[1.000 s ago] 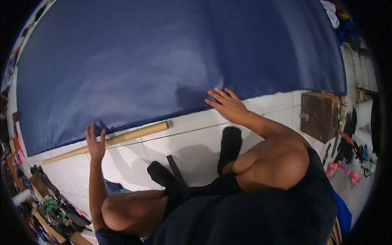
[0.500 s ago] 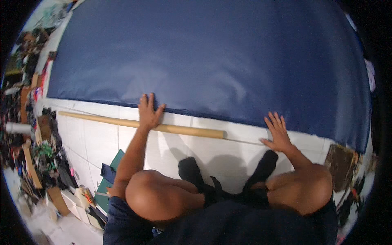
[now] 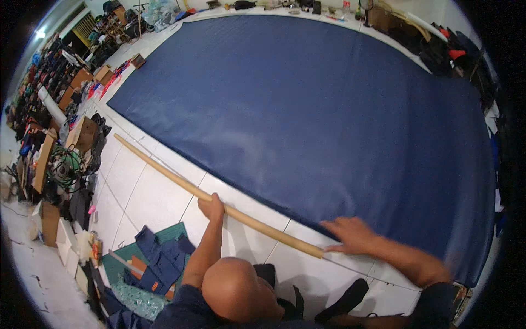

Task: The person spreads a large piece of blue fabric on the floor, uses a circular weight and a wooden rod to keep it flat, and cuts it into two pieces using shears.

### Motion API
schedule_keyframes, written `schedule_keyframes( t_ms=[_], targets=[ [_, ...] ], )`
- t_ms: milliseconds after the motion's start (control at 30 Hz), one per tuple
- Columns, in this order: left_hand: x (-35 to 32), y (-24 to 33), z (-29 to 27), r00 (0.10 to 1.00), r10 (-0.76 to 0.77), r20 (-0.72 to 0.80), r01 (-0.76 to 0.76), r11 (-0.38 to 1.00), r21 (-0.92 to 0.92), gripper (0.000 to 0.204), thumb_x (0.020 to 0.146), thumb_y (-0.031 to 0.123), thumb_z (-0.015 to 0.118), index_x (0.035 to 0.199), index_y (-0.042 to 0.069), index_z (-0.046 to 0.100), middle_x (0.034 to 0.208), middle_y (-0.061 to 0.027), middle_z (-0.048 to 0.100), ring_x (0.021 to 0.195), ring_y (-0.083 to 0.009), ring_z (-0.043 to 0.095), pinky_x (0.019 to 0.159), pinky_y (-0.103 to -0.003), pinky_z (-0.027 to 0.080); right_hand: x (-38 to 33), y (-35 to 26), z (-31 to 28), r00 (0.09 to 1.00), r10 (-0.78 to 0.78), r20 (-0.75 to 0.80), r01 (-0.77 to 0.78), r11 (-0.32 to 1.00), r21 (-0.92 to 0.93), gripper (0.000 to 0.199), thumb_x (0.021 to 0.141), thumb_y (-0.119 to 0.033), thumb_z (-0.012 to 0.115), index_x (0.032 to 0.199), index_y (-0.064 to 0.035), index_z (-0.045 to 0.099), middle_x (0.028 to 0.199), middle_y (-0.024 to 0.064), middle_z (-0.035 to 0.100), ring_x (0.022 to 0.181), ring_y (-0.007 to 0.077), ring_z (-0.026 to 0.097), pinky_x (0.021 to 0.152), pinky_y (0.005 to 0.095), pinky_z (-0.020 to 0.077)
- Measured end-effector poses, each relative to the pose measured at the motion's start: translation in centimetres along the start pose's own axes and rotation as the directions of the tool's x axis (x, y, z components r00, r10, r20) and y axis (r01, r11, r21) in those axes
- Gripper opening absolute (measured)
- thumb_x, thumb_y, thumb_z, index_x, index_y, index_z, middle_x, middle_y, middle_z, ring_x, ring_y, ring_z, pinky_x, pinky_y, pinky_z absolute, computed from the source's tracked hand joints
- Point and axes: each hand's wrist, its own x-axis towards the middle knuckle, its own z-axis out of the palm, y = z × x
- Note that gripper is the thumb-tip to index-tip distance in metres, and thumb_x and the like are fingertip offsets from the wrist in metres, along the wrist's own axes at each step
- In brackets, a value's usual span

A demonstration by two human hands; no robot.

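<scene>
spreading across most of the view, the blue sheet (image 3: 329,115) now shows nearly whole, its near edge running from upper left down to lower right, where half a second ago that edge crossed the picture almost level and only the near part of the sheet was seen. the white tiled floor (image 3: 148,197) takes up a wider strip on the left than before, with the cluttered boxes and bags (image 3: 60,159) along the left wall now in plain sight.

the long wooden stick (image 3: 219,203) lies on the tiles just beside the sheet's near edge and roughly parallel to it. its long axis runs diagonally: the far end points up and left toward the clutter, the near end points down and right and stops close to the right hand. earlier it lay nearly level across the picture.

the blue cloth pieces (image 3: 159,255) lie on a green mat at lower left, apart from the stick.

the right hand (image 3: 350,233) rests flat and released, fingers spread, on the edge of the sheet, near the stick's lower end; it is blurred. the left hand (image 3: 211,207) is on the stick partway along, fingers curled over it, grasping it, whereas before it lay open against the sheet's edge.
</scene>
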Motion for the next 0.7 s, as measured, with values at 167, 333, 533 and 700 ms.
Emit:
schedule_keyframes(
  t_ms=[167,333,533,700],
  targets=[
    [-1.3,5.3,0.6,0.99,0.134,0.052,-0.115,0.953,-0.279,0.044,0.083,0.024,0.061,0.108,-0.012,0.053,0.104,-0.027,0.061,0.095,-0.0405,0.06,0.092,-0.046,0.045,8.6,-6.9,6.7,0.938,0.214,-0.274,-0.209,0.977,0.045,0.071,0.091,-0.051,0.06,0.149,-0.0167,0.037,0.113,0.0192,0.056,0.103,0.0352,0.059,0.084,0.051,0.0485],
    [1.2,10.1,1.7,0.804,0.563,0.192,-0.537,0.825,-0.176,0.049,0.096,0.039,0.057,0.118,-0.005,0.057,0.107,-0.0234,0.06,0.104,-0.0393,0.055,0.096,-0.047,0.041,9.8,-2.9,4.5,0.848,0.444,-0.287,-0.391,0.892,0.225,0.065,0.095,-0.051,0.054,0.15,-0.0208,0.036,0.109,0.0181,0.055,0.101,0.0361,0.061,0.08,0.0483,0.0537],
    [1.5,10.2,6.8,0.61,0.56,0.561,-0.788,0.502,0.356,0.088,0.093,0.064,0.046,0.152,0.001,0.029,0.158,-0.0284,0.02,0.148,-0.0433,0.015,0.12,-0.053,0.011,9.5,4.6,4.5,0.756,0.518,-0.401,-0.526,0.845,0.098,0.059,0.096,-0.05,0.053,0.15,-0.03,0.038,0.101,0.0143,0.056,0.093,0.0325,0.062,0.078,0.0466,0.054],
    [1.4,8.1,8.0,0.612,0.454,0.648,-0.771,0.528,0.358,0.098,0.09,0.069,0.047,0.153,-0.002,0.022,0.158,-0.0304,0.017,0.149,-0.0435,0.013,0.119,-0.055,0.007,10.8,6.0,7.3,0.667,0.489,-0.562,-0.554,0.83,0.064,0.052,0.098,-0.043,0.052,0.147,-0.031,0.043,0.099,0.014,0.057,0.092,0.0321,0.062,0.078,0.0462,0.0539]
  ],
)
